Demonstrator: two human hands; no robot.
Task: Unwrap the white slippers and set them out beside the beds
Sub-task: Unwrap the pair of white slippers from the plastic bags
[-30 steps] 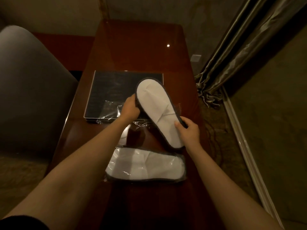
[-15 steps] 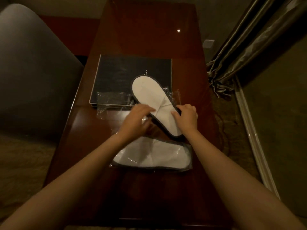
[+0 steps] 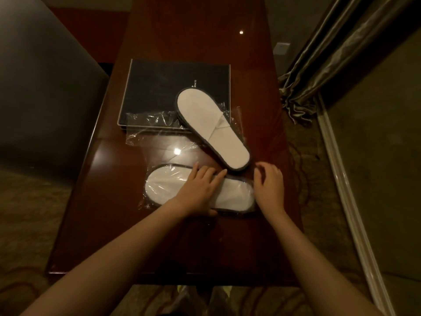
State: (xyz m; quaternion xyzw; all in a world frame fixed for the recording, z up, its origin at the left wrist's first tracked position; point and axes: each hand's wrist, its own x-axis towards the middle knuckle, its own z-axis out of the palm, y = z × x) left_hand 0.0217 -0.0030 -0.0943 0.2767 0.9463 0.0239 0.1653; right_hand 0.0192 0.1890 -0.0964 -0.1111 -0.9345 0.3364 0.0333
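Dim shot, detail poor. The middle of the wrapped slipper (image 3: 164, 185) was hidden under my left hand (image 3: 200, 190), and its 3 o'clock end sat partly behind my right hand (image 3: 270, 188). Print on the black folder (image 3: 168, 87) was too small to read. The far end of the wooden table (image 3: 193, 242) was cut off at 12 o'clock, and the curtain (image 3: 337, 53) at 2 o'clock ran out of frame.

Left hand lay flat on the wrapped slipper, fingers straight and pointing to 1 o'clock, thumb along its near edge, gripping nothing. Right hand was at that slipper's 3 o'clock end, fingers loosely curled, nothing in it. I couldn't tell if it touched the plastic.

The wrapped slipper lay across the table from 9 to 3. The unwrapped slipper (image 3: 211, 131) lay just beyond it on a diagonal from 11 to 5, its far end on the folder. The empty clear wrapper (image 3: 155, 128) was at its 9 o'clock, partly under it.
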